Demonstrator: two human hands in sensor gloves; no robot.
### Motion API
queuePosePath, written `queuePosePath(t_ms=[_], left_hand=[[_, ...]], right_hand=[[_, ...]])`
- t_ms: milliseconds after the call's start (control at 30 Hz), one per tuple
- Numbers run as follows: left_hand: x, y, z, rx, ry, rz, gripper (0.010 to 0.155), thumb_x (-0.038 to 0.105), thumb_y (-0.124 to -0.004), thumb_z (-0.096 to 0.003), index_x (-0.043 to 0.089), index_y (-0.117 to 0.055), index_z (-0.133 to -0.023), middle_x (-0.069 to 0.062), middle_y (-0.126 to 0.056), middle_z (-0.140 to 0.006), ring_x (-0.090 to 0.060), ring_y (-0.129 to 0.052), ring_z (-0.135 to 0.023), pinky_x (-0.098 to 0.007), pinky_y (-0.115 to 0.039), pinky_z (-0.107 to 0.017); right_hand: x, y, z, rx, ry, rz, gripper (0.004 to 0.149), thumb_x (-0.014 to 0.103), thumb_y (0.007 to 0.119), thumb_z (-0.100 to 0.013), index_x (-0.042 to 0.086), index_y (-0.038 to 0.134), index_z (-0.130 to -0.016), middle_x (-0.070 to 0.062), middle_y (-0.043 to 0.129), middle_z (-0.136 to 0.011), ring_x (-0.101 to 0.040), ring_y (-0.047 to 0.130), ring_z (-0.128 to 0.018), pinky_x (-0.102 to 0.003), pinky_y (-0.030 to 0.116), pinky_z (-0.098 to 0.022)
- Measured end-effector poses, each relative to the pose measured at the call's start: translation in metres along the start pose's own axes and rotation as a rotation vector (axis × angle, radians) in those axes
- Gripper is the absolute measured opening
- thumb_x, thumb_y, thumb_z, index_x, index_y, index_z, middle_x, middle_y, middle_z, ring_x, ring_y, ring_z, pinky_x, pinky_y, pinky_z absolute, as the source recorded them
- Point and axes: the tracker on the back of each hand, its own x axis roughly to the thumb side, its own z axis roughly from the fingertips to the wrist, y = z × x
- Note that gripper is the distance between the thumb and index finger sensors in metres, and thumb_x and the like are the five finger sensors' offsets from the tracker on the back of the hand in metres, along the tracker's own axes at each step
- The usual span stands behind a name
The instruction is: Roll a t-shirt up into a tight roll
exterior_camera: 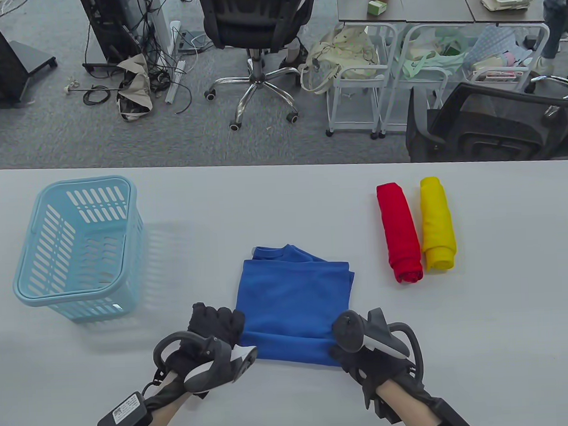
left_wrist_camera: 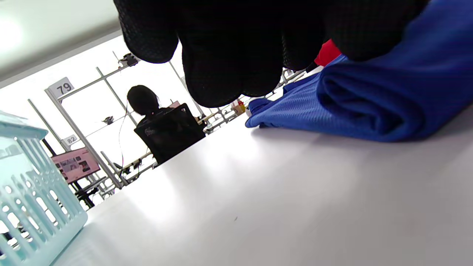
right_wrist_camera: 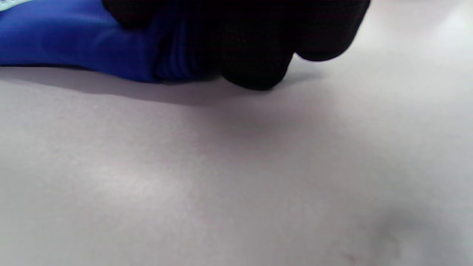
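A blue t-shirt [exterior_camera: 294,297] lies folded into a narrow rectangle at the middle of the grey table [exterior_camera: 482,331], collar at the far end. Its near edge is turned over into a short roll [exterior_camera: 290,351]. My left hand [exterior_camera: 218,324] curls its fingers at the roll's left end; in the left wrist view the fingers [left_wrist_camera: 229,48] bunch beside and over the blue fold [left_wrist_camera: 369,103]. My right hand [exterior_camera: 341,354] grips the roll's right end, and the right wrist view shows its fingers [right_wrist_camera: 255,44] wrapped over the blue cloth [right_wrist_camera: 74,44]. The trackers hide most of both hands.
A light blue slotted basket [exterior_camera: 78,245] stands at the left of the table, also seen as the basket [left_wrist_camera: 29,192] in the left wrist view. A red roll [exterior_camera: 400,231] and a yellow roll [exterior_camera: 437,225] lie side by side at the right. Chairs and carts stand beyond the far edge.
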Motion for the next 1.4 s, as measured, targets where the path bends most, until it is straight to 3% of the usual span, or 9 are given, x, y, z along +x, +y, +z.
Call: queuePosePath(t_ms=[133,300,367,467,667,900,1200,1333,1400], left_hand=[[0.017,0.005,0.004,-0.055,-0.232,0.207,0.058,0.055,-0.07,-0.0449,0.048,-0.061,-0.102,0.01,-0.078,-0.108,-0.014,-0.09,-0.093,-0.047,-0.068,-0.078],[0.023,-0.016,-0.001,-0.14,-0.243,0.201,0.065,0.056,-0.07,-0.0442,0.049,-0.048,-0.105,0.008,-0.065,-0.113,-0.014,-0.08,-0.098,-0.046,-0.066,-0.079],[0.022,-0.018,-0.004,-0.166,-0.231,0.265,0.066,0.056,-0.07,-0.0444,0.047,-0.048,-0.106,0.008,-0.065,-0.113,-0.015,-0.079,-0.098,-0.046,-0.065,-0.079],[0.023,-0.019,-0.005,-0.164,-0.225,0.257,0.066,0.055,-0.071,-0.0447,0.046,-0.049,-0.106,0.007,-0.066,-0.112,-0.015,-0.079,-0.097,-0.046,-0.065,-0.079],[0.026,-0.018,-0.006,-0.108,-0.18,0.072,0.063,0.057,-0.069,-0.0443,0.047,-0.053,-0.104,0.009,-0.074,-0.107,-0.015,-0.085,-0.094,-0.048,-0.067,-0.078],[0.016,-0.021,-0.012,-0.11,-0.147,0.155,0.054,0.051,-0.068,-0.0478,0.044,-0.061,-0.101,0.014,-0.082,-0.1,-0.01,-0.091,-0.086,-0.042,-0.074,-0.074],[-0.016,-0.028,-0.018,-0.31,-0.095,0.694,0.052,0.054,-0.066,-0.0472,0.034,-0.078,-0.093,0.011,-0.102,-0.074,-0.012,-0.104,-0.061,-0.039,-0.084,-0.061],[-0.015,-0.033,-0.018,-0.274,-0.04,0.54,0.054,0.057,-0.063,-0.0467,0.034,-0.079,-0.092,0.01,-0.099,-0.074,-0.015,-0.101,-0.065,-0.042,-0.081,-0.063],[-0.01,-0.032,-0.016,-0.184,-0.018,0.245,0.056,0.06,-0.056,-0.0461,0.039,-0.076,-0.094,0.01,-0.094,-0.088,-0.014,-0.099,-0.076,-0.043,-0.078,-0.068]], right_hand=[[0.003,-0.001,0.003,-0.019,0.017,0.023,0.065,0.049,0.064,-0.06,0.013,0.047,-0.112,-0.002,0.08,-0.088,-0.017,0.095,-0.063,-0.046,0.075,-0.056],[0.017,-0.014,0.023,-0.227,0.116,0.255,0.065,0.045,0.07,-0.058,0.016,0.048,-0.112,-0.011,0.071,-0.103,-0.024,0.091,-0.074,-0.05,0.071,-0.06],[0.025,-0.018,0.031,-0.269,0.025,0.285,0.061,0.041,0.071,-0.059,0.024,0.046,-0.112,-0.013,0.055,-0.111,-0.027,0.08,-0.085,-0.053,0.062,-0.067],[0.039,-0.01,0.033,-0.166,-0.256,0.222,0.057,0.041,0.073,-0.059,0.028,0.05,-0.11,-0.011,0.047,-0.114,-0.032,0.066,-0.098,-0.057,0.053,-0.072],[0.056,0.017,0.018,-0.125,-0.187,0.462,0.074,0.045,0.074,-0.058,0.023,0.031,-0.113,-0.009,0.036,-0.117,-0.034,0.054,-0.106,-0.058,0.048,-0.074],[0.043,0.009,0.008,-0.145,-0.146,0.32,0.057,0.039,0.067,-0.062,0.025,0.041,-0.111,-0.006,0.049,-0.115,-0.031,0.065,-0.102,-0.055,0.055,-0.072],[0.019,-0.003,0.008,-0.047,-0.182,0.045,0.055,0.035,0.056,-0.061,0.018,0.041,-0.112,-0.012,0.063,-0.104,-0.029,0.081,-0.082,-0.047,0.069,-0.06],[0.017,0.002,0.002,-0.009,-0.174,0.019,0.057,0.039,0.052,-0.063,0.018,0.034,-0.112,-0.011,0.056,-0.105,-0.027,0.078,-0.08,-0.042,0.069,-0.058],[0.016,0.003,0.0,-0.001,-0.169,0.012,0.055,0.039,0.051,-0.063,0.02,0.036,-0.112,-0.011,0.055,-0.106,-0.027,0.078,-0.08,-0.042,0.069,-0.059]])
